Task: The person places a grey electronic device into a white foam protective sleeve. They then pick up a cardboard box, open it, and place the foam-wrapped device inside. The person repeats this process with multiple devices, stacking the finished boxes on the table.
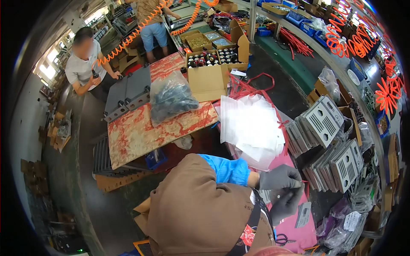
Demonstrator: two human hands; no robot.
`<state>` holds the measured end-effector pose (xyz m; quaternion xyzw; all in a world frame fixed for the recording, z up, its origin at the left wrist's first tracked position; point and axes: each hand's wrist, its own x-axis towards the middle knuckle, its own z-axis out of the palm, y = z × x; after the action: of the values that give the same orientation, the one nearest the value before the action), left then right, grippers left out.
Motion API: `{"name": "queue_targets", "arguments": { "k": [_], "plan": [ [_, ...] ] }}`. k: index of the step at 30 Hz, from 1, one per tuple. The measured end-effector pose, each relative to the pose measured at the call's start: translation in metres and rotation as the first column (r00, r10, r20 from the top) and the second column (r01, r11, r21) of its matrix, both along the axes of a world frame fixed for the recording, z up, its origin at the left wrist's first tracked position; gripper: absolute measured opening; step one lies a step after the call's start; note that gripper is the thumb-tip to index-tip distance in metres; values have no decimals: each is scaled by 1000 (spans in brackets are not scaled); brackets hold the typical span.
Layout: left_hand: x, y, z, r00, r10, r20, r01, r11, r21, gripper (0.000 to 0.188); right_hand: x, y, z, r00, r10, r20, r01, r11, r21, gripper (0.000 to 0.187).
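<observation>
Both my hands wear dark grey gloves and meet close together over the pink-covered table (295,244). My left hand (279,177), reaching out of a blue sleeve cover (232,170), has its fingers drawn together at the tips. Just below it, my right hand (285,205) is bent with its fingertips pinched close to the left ones. Whatever is between the fingers is too small or hidden to name. Part of a light slotted plate (265,196) shows beside the hands. A flat grey plate (303,214) lies to their right, and dark-handled scissors (283,240) lie nearer me.
White foam sheets (252,126) are piled beyond my hands. Stacked grey slotted panels (346,166) stand at the right. A red-stained board table (132,136) carries a plastic bag of dark parts (173,99) and an open carton (209,81). A co-worker (85,59) handles grey housings (128,91).
</observation>
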<state>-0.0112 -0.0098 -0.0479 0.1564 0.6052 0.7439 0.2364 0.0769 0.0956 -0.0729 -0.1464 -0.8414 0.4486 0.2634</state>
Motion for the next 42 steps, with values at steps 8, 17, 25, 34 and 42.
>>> {"name": "queue_targets", "arguments": {
  "k": [8, 17, 25, 34, 42],
  "plan": [
    [-4, -4, 8, 956, -114, -269, 50, 971, -234, 24, -13, 23, -6, 985, 150, -81, -165, 718, -676, 43],
    [-9, -8, -27, 976, -94, 199, 58, 982, 179, 22, -32, 47, -22, 948, -273, 164, 312, 900, -305, 48],
    [-28, -27, -64, 798, -114, 592, -114, 936, 333, 15, -45, 51, -44, 804, -546, 237, 440, 813, 382, 48],
    [-183, -133, -97, 943, 113, -314, -268, 818, -510, 22, -25, 99, -45, 616, -722, 314, 657, 691, 300, 55],
    [-221, -120, -77, 361, 101, -927, -926, 154, -344, 21, -33, 60, -53, 874, -486, -9, 433, 771, 467, 28]
  ]
}}
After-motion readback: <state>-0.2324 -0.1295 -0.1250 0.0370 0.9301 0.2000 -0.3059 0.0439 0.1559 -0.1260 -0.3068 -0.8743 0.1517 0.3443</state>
